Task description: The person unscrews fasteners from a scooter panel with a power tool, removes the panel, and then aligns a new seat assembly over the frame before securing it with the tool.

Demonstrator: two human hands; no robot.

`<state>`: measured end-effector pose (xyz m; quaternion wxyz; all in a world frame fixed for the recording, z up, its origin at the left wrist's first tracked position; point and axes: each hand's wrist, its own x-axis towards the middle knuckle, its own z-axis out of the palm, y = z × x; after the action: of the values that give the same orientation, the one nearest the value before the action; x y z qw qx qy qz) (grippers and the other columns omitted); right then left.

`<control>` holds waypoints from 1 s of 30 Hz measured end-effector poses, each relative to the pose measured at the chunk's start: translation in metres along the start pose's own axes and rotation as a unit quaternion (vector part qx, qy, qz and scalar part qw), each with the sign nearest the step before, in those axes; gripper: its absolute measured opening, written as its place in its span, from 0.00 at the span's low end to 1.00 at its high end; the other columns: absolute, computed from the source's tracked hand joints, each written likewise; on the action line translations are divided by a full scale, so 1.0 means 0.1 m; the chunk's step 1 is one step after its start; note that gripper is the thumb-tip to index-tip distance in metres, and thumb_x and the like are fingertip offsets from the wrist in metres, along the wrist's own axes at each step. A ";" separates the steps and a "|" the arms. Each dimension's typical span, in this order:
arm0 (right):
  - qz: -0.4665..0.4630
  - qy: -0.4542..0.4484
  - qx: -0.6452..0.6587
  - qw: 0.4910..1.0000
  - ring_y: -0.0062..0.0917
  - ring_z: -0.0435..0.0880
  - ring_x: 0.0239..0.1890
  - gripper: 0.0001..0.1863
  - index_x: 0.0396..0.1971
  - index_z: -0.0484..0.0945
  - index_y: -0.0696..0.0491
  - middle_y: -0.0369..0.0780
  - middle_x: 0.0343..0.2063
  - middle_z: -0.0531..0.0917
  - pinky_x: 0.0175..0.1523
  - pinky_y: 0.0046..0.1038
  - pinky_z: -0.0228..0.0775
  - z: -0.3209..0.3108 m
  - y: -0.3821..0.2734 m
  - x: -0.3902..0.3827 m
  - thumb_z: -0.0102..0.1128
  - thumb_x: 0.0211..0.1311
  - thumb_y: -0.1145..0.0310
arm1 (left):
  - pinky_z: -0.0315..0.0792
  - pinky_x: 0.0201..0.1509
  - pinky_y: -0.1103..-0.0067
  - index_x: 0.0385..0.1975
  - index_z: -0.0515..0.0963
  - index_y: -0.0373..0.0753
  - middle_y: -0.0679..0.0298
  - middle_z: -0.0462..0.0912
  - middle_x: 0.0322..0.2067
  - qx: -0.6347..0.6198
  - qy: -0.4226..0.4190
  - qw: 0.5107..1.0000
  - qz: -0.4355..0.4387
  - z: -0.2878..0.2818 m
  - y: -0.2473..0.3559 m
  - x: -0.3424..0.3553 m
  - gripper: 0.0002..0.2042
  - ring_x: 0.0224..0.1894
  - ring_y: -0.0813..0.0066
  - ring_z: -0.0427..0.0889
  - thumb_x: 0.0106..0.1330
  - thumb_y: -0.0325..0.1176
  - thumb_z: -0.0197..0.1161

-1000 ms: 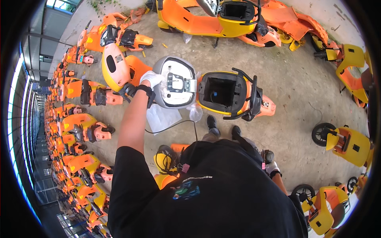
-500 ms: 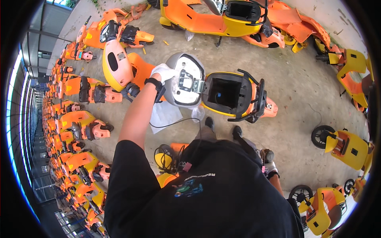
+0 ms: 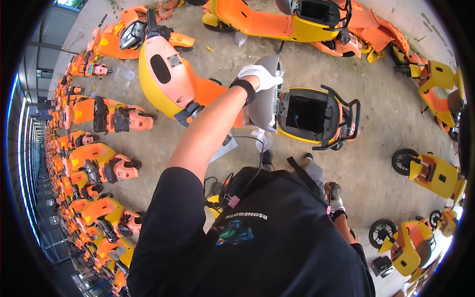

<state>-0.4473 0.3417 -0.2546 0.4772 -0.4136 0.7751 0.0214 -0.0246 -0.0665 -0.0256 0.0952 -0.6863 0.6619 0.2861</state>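
My white-gloved left hand grips the upper edge of a grey seat lid, which stands tilted up on its hinge beside the open black storage box of an orange and yellow scooter. Down at my right side, my white-gloved right hand is closed on a dark metallic tool, partly hidden by my body. A black cable runs near my front, and a white sheet lies on the floor below the lid.
Scooters in dense rows fill the left side. Another scooter with an open seat stands at the back, with loose orange panels by the wall. More yellow scooters stand to the right on the concrete floor.
My left hand has moved right and up, swinging the lid from lying open to nearly upright, so its white underside has turned out of view. My right hand stays low at my side.
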 end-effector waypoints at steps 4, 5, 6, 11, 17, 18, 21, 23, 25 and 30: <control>-0.082 -0.052 -0.066 0.993 0.33 0.82 0.30 0.10 0.27 0.81 0.51 0.41 0.24 0.83 0.37 0.30 0.73 0.30 0.11 -0.13 0.51 0.61 0.67 | 0.71 0.53 0.69 0.44 0.80 0.37 0.52 0.80 0.47 0.034 0.014 0.999 -0.004 -0.02 0.09 -0.15 0.32 0.50 0.56 0.79 0.55 0.62 0.53; -0.064 -0.053 -0.057 0.995 0.33 0.82 0.31 0.10 0.28 0.81 0.51 0.41 0.24 0.83 0.37 0.30 0.73 0.30 0.08 -0.15 0.51 0.60 0.67 | 0.71 0.53 0.69 0.44 0.80 0.37 0.52 0.80 0.47 0.032 0.014 0.999 -0.002 -0.01 0.07 -0.17 0.32 0.50 0.56 0.79 0.55 0.62 0.53; -0.051 -0.053 -0.052 0.996 0.34 0.82 0.31 0.09 0.28 0.81 0.51 0.41 0.24 0.83 0.37 0.30 0.73 0.30 0.03 -0.17 0.52 0.60 0.67 | 0.71 0.53 0.69 0.43 0.80 0.37 0.51 0.80 0.45 0.031 0.022 0.999 0.008 -0.01 0.05 -0.19 0.34 0.49 0.54 0.79 0.56 0.64 0.50; -0.028 -0.053 -0.038 0.997 0.35 0.82 0.34 0.09 0.29 0.82 0.52 0.43 0.26 0.83 0.38 0.31 0.73 0.26 -0.15 -0.13 0.53 0.57 0.66 | 0.71 0.52 0.69 0.39 0.82 0.34 0.48 0.82 0.39 0.026 0.030 0.999 0.022 -0.04 0.02 -0.20 0.39 0.46 0.51 0.80 0.56 0.70 0.45; -0.054 -0.069 -0.025 0.996 0.37 0.83 0.37 0.09 0.30 0.82 0.52 0.45 0.28 0.84 0.39 0.32 0.73 0.31 -0.36 0.22 0.56 0.55 0.66 | 0.71 0.51 0.69 0.39 0.82 0.37 0.51 0.82 0.42 0.044 -0.001 0.999 -0.030 -0.18 0.07 -0.35 0.34 0.47 0.54 0.80 0.55 0.65 0.50; -0.058 -0.066 -0.019 0.996 0.37 0.83 0.38 0.09 0.30 0.82 0.52 0.45 0.29 0.84 0.39 0.32 0.73 0.31 -0.36 0.24 0.56 0.54 0.66 | 0.71 0.51 0.69 0.39 0.82 0.36 0.50 0.82 0.42 0.048 -0.005 0.998 -0.029 -0.17 0.11 -0.35 0.35 0.47 0.54 0.80 0.55 0.66 0.49; -0.075 -0.061 -0.005 0.995 0.38 0.83 0.39 0.09 0.31 0.82 0.53 0.47 0.30 0.84 0.40 0.33 0.73 0.19 -0.52 0.31 0.57 0.53 0.66 | 0.72 0.50 0.68 0.37 0.82 0.33 0.47 0.82 0.39 0.056 -0.003 0.998 -0.031 -0.18 0.13 -0.36 0.40 0.46 0.50 0.80 0.54 0.71 0.46; -0.090 -0.057 0.011 0.994 0.38 0.83 0.40 0.09 0.31 0.82 0.53 0.47 0.30 0.84 0.40 0.33 0.73 0.14 -0.61 0.36 0.58 0.52 0.66 | 0.72 0.50 0.68 0.37 0.81 0.31 0.43 0.81 0.37 0.071 -0.001 0.997 -0.042 -0.16 0.13 -0.35 0.41 0.45 0.49 0.80 0.53 0.72 0.48; -0.082 -0.051 0.002 0.995 0.41 0.83 0.41 0.09 0.30 0.82 0.54 0.49 0.30 0.84 0.40 0.35 0.74 0.33 -0.33 0.62 0.59 0.50 0.67 | 0.72 0.49 0.68 0.35 0.81 0.30 0.42 0.81 0.37 0.071 -0.016 0.996 -0.052 -0.15 0.11 -0.34 0.40 0.44 0.48 0.81 0.53 0.71 0.49; -0.062 -0.069 -0.053 0.994 0.43 0.81 0.42 0.11 0.34 0.81 0.52 0.48 0.32 0.83 0.41 0.36 0.74 0.13 -0.59 0.59 0.58 0.49 0.67 | 0.73 0.46 0.67 0.33 0.81 0.27 0.41 0.81 0.35 0.067 -0.011 0.994 -0.085 -0.19 0.05 -0.32 0.39 0.42 0.49 0.82 0.53 0.68 0.51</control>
<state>-0.4101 0.2719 -0.2849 0.5077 -0.4827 0.7110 0.0612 -0.0230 -0.0490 0.0078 0.1726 -0.7291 0.6173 0.2397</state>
